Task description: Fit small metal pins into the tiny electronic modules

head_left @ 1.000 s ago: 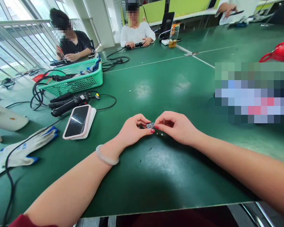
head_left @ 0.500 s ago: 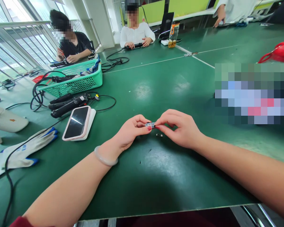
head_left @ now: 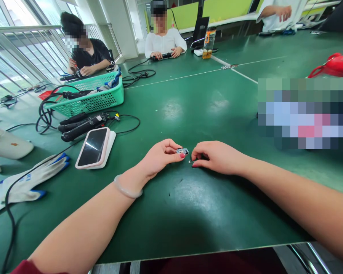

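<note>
My left hand (head_left: 160, 156) pinches a tiny blue circuit board (head_left: 182, 151) between thumb and forefinger, just above the green table (head_left: 188, 205). My right hand (head_left: 217, 156) lies low on the table beside it, fingers curled, fingertips pinching a small metal part (head_left: 191, 162) that rests on the surface. The two hands are a little apart. A pale bangle (head_left: 127, 189) circles my left wrist.
A phone in a pink case (head_left: 93, 147) on a white stand lies to the left, with black tools and cables (head_left: 82, 125), a green basket (head_left: 88, 97) and work gloves (head_left: 25, 182). A red bag (head_left: 335, 65) sits far right. Other people sit at the far side.
My right hand has let go of the small board and dropped down to the metal part on the table. My left hand keeps the board in place.
</note>
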A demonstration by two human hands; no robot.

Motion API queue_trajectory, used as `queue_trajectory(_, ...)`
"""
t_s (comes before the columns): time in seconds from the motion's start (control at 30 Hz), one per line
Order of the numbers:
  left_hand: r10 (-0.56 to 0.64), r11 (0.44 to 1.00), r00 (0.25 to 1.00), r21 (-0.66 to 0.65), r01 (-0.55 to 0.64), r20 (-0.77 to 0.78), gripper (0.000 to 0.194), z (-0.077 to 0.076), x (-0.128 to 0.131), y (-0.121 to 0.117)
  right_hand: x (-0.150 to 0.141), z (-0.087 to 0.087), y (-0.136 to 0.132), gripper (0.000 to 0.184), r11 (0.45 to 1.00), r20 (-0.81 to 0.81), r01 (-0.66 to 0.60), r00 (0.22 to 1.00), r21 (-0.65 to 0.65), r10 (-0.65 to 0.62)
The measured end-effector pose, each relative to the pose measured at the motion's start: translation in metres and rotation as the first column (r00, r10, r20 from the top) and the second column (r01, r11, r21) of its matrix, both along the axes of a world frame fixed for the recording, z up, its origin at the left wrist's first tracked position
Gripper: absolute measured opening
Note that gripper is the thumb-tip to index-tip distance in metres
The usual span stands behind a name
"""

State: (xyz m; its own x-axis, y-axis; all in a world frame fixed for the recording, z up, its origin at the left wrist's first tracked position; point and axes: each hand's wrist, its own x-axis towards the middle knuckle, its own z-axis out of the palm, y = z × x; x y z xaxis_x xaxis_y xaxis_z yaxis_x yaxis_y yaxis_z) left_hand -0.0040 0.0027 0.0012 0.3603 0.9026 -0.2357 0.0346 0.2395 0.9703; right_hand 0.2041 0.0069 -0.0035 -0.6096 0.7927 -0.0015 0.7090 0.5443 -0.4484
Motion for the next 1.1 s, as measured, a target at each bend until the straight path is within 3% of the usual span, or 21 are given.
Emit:
queue_trajectory(0.17,-0.008,1.000,0.999,0.002,0.008,-0.041,0.028,0.000,-0.001,0.000,-0.003,-0.001,0.000,0.015,1.000,-0.004,-0.012,1.000,0.008,0.012)
queue_trajectory(0.37,-0.012,1.000,0.999,0.010,0.013,-0.034,0.029,-0.002,-0.001,0.001,-0.009,-0.003,0.001,0.015,0.996,-0.039,0.092,0.995,-0.001,-0.092)
queue_trajectory(0.5,-0.017,1.000,0.999,0.001,0.017,-0.037,0.029,-0.001,-0.001,0.001,-0.007,-0.002,-0.001,0.019,1.000,-0.034,0.000,0.999,-0.024,-0.001)
queue_trajectory(0.6,-0.012,1.000,0.998,0.001,0.012,-0.064,0.028,0.000,-0.001,0.001,-0.002,0.000,-0.002,0.011,0.998,-0.015,-0.060,0.998,-0.032,0.059)
queue_trajectory(0.83,-0.009,1.000,0.995,0.012,0.011,-0.102,0.027,0.000,0.000,0.000,0.004,0.001,0.003,0.009,0.992,0.030,0.117,0.992,0.042,-0.119)
queue_trajectory(1.1,-0.076,0.988,0.975,0.119,0.102,-0.209,0.030,-0.006,0.001,0.001,-0.001,-0.003,0.003,0.017,0.975,0.169,0.111,0.975,0.194,-0.145)
